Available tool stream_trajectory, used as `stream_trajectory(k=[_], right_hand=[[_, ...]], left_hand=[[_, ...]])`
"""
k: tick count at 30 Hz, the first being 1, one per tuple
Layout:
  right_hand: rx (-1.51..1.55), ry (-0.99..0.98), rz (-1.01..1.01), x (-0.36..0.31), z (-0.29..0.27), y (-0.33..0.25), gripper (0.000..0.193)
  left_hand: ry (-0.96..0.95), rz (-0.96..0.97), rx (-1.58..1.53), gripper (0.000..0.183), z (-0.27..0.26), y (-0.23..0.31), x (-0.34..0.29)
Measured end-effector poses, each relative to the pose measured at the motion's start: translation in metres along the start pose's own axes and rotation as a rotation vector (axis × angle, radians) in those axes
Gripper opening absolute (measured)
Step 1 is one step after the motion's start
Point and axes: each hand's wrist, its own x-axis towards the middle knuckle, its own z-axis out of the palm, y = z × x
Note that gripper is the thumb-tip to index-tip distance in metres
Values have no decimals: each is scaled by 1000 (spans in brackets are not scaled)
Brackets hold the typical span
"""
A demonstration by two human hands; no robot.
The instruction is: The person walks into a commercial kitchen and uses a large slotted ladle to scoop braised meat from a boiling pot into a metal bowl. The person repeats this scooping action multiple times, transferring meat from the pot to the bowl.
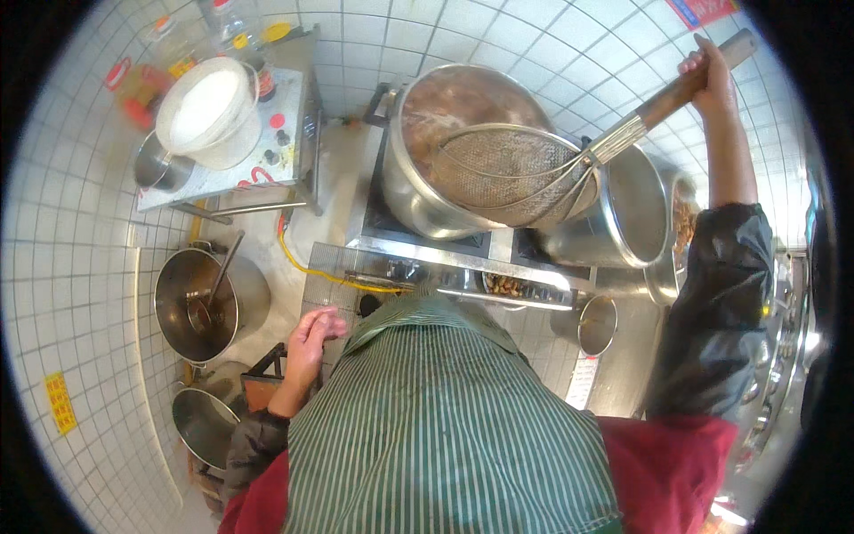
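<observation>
Yellow printed sign (60, 402) on white tiles (93, 311); right hand (709, 82) grips strainer (511, 169).

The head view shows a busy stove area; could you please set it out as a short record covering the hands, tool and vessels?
Right hand: grips the long handle of the strainer, up at right
Strainer: mesh bowl over the large pot's right side; contact with the rim unclear
Large pot: on the stove, brownish liquid inside
Left hand: low at left, loosely curled, nothing visible in it
Floor pot: at left, a ladle standing in it
Side table: holds a tub with white contents
</observation>
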Motion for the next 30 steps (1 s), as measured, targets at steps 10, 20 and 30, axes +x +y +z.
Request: stream_trajectory(k=[10,20,30], right_hand=[[-119,-183,28,87,38,40,27],[-229,-274,85,150,27,53,28],[-169,16,38,123,19,73,25]], left_hand=[[188,-65,-95,27,-14,-44,-37],[264,-111,-160,25,-7,-77,-53],[231,-59,-140,24,-6,-73,-31]])
